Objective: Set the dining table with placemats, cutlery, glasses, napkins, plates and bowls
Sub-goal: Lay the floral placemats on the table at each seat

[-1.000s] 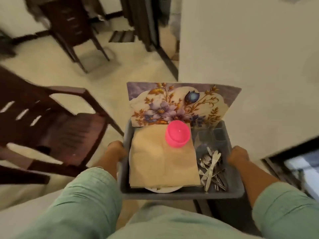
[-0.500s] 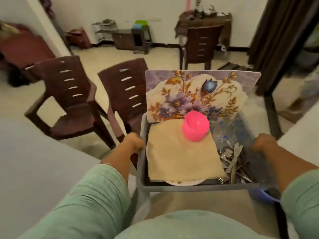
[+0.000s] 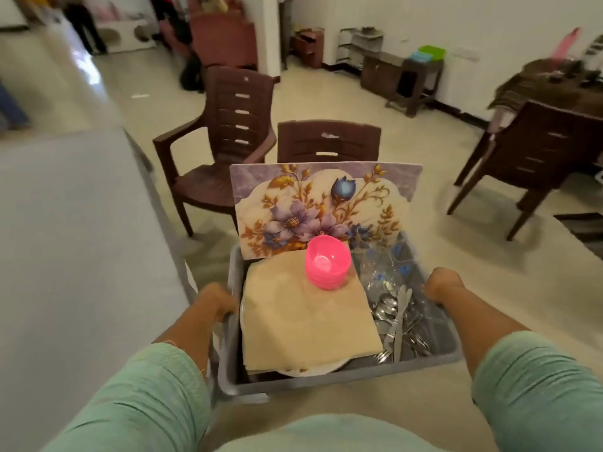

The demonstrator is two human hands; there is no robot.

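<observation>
I carry a grey tub (image 3: 339, 375) in front of my body. My left hand (image 3: 217, 300) grips its left rim and my right hand (image 3: 442, 285) grips its right rim. Floral placemats (image 3: 326, 207) stand upright at the tub's far end. Beige napkins (image 3: 303, 318) lie on white plates (image 3: 310, 370), of which only an edge shows. Stacked pink bowls (image 3: 327, 265) sit on the napkins. Cutlery (image 3: 396, 324) and clear glasses (image 3: 385, 265) fill the right side.
A grey-white dining table (image 3: 71, 256) stretches along my left. Two dark brown plastic chairs (image 3: 228, 141) (image 3: 328, 141) stand ahead past the tub, another chair (image 3: 535, 158) at the right beside a wooden desk. Tiled floor lies between them.
My view has swung across the room from a white wall to the chairs and the table on my left. The tub stays held in both hands, its load unmoved.
</observation>
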